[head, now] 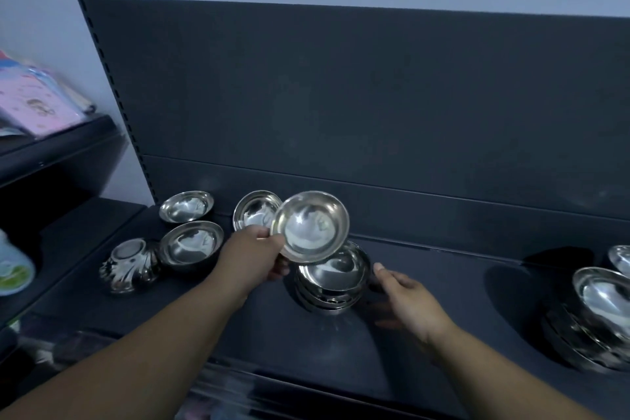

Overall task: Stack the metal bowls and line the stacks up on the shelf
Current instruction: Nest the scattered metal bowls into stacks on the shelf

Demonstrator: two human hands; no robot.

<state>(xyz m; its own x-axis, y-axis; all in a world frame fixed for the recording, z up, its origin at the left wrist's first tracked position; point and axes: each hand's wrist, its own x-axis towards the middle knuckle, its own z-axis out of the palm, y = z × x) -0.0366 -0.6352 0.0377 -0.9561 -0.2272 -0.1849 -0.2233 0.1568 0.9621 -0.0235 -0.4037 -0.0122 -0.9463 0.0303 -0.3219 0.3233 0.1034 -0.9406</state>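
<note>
My left hand (254, 257) pinches the rim of a shiny metal bowl (311, 227), held tilted just above a stack of bowls (332, 281) on the dark shelf (426, 300). To the right of that stack is my right hand (407, 300), its fingers relaxed and its fingertips close to the stack's side. Loose bowls lie at the left: one leaning behind the held bowl (250, 210), two upright (186, 206) (191, 245), one upside down (129, 264). A taller stack (593, 317) stands at the far right.
The shelf's dark back panel (375, 106) rises behind the bowls. A neighbouring shelf at the left carries pink packets (37, 102), with a pale bottle (13, 266) lower down. Another bowl (620, 259) peeks in at the right edge.
</note>
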